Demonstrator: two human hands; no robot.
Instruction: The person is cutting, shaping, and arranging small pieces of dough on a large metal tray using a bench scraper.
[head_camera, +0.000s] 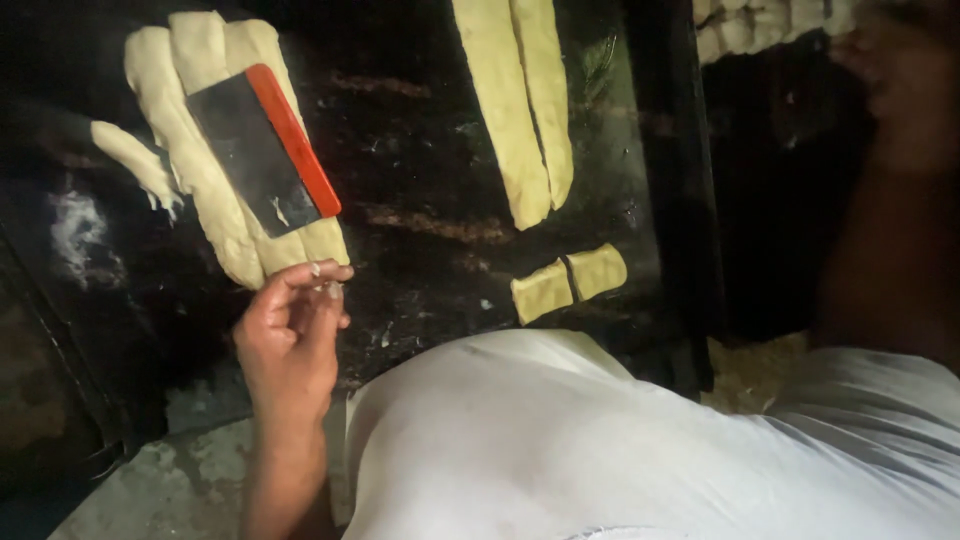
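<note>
My left hand (290, 335) is loosely curled, its fingertips pinched together at the near end of a bundle of pale dough strips (195, 175) on a dark work surface (420, 250). I see nothing held between the fingers. A flat metal scraper with a red handle (265, 150) lies on top of those strips. My right hand (900, 75) is blurred at the upper right, reaching beside a heap of small dough pieces (765, 25); its fingers cannot be made out.
Two long dough strips (525, 100) lie side by side at the top centre. Two short cut dough pieces (570, 283) sit near the front. A torn dough scrap (135, 160) lies at far left. My white shirt (600, 440) fills the bottom.
</note>
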